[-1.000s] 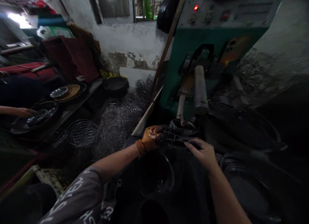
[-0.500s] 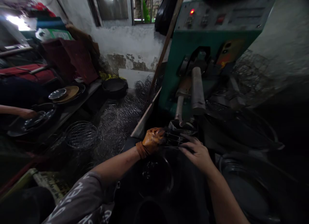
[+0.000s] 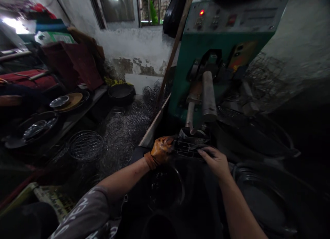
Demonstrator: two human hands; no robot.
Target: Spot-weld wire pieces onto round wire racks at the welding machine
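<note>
Wire frame (image 3: 188, 149) crosswise between 2 hands

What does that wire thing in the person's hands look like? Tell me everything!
The wire piece is a small grid of thin, shiny metal wires, some running lengthwise and some across. It lies nearly flat, just below the green machine's metal rods. The left hand, in an orange glove, grips its left end, and the bare right hand rests its fingers on the right edge. The dim light hides its finer details.
</note>
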